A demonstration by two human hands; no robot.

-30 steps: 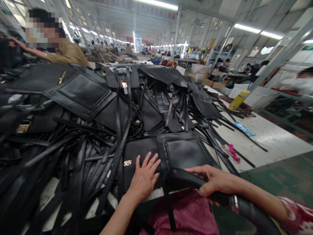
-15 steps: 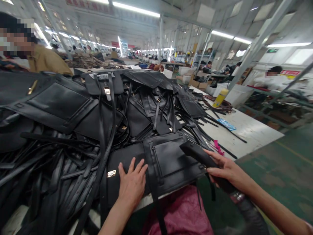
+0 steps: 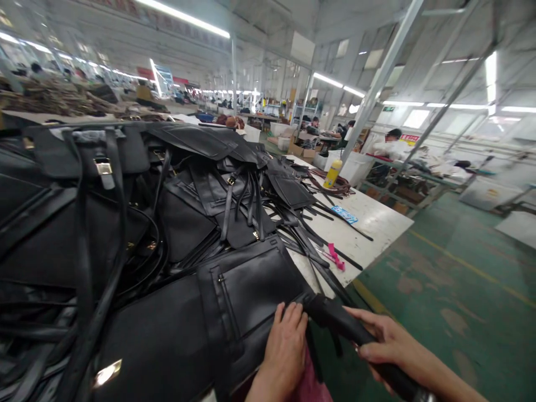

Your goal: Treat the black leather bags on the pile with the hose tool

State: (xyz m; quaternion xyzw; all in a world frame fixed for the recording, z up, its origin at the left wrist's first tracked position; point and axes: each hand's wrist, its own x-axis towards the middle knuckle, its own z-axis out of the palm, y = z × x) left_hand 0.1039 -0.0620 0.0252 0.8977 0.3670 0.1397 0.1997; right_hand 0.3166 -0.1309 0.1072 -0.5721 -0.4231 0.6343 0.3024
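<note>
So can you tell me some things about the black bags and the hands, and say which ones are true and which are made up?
1. The left hand lies flat on the black bag panel. True.
2. The right hand holds a pink brush. False: it grips a black hose nozzle.
3. A yellow bottle stands at the table's far end. True.
4. The bag pile is brown. False: it is black.
5. The floor is green. True.
</note>
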